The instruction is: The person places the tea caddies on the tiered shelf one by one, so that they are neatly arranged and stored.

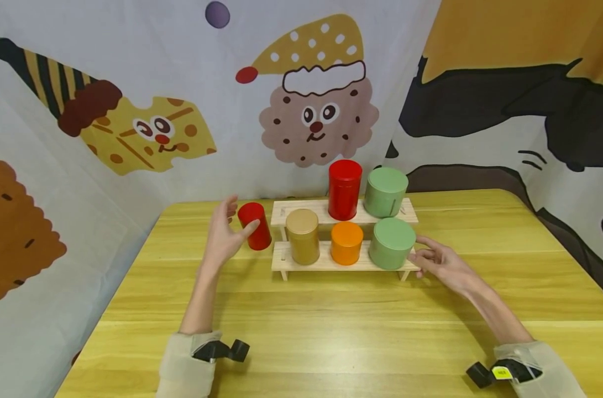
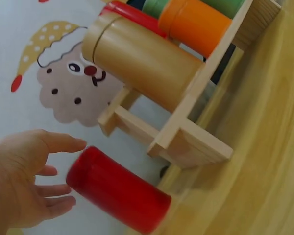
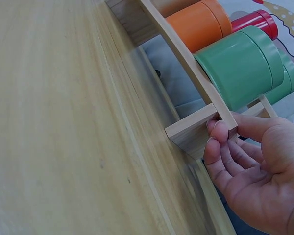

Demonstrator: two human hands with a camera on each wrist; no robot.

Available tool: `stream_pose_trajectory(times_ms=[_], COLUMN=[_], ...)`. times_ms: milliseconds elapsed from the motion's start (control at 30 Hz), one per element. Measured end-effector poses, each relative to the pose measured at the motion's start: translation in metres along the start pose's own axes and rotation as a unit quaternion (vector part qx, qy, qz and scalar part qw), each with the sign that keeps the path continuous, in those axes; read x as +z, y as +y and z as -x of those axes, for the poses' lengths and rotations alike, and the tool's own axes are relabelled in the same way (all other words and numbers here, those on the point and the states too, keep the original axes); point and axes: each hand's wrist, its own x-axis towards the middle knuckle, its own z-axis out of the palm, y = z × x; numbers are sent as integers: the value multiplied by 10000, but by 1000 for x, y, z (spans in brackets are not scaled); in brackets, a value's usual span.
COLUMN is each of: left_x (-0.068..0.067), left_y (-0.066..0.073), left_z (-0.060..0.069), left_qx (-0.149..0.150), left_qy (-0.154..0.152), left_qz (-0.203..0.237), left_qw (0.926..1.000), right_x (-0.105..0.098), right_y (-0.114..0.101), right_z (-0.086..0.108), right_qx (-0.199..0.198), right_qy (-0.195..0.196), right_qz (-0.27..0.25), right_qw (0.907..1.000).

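Note:
A red canister (image 1: 256,235) stands on the table left of the two-tier wooden rack (image 1: 251,268). Beside its top, my left hand (image 2: 24,176) has its thumb and fingers spread around it; the left wrist view shows the red canister (image 2: 118,191) not gripped. At the rack's right end, my right hand (image 3: 259,171) pinches the lower board's corner, thumb above and fingers below. On the lower tier are a gold canister (image 1: 303,237), an orange one (image 1: 346,244) and a green one (image 1: 392,246). Another red canister (image 1: 344,190) and green canister (image 1: 384,193) occupy the upper tier.
The wooden table (image 1: 331,331) extends toward me in front of the rack. Behind it hangs a white cloth (image 1: 221,177) printed with cartoon food figures. Each sleeve carries a black strapped device, the left one (image 1: 216,350) and the right one (image 1: 505,371).

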Motion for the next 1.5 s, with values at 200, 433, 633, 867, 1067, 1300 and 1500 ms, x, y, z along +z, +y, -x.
stream_pose_trajectory(times_ms=[200, 433, 633, 867, 1067, 1300, 1500], left_x=[7, 14, 19, 21, 22, 21, 13], left_y=[-14, -21, -24, -23, -24, -20, -11], left_z=[-3, -4, -3, -2, -3, -2, -3], left_qx=[-114, -151, -124, -260, -450, -410, -97], left_qy=[-200, -357, -296, -192, -62, 252, 640], left_qz=[3, -38, 0, 232, 488, 613, 818], left_qw=[9997, 9992, 9995, 9992, 9978, 9970, 9945], right_x=[0, 0, 0, 0, -1, -1, -1], right_y=[-1, -1, -1, -2, -3, -2, -1], right_z=[1, 0, 0, 0, 1, 2, 1], right_qx=[-33, -51, -60, -73, -69, -36, -78], right_qy=[-19, -43, -39, -53, -46, -35, -34], right_qz=[31, 32, 45, 65, 103, 164, 91], right_qw=[10000, 10000, 10000, 9999, 9999, 9999, 9999])
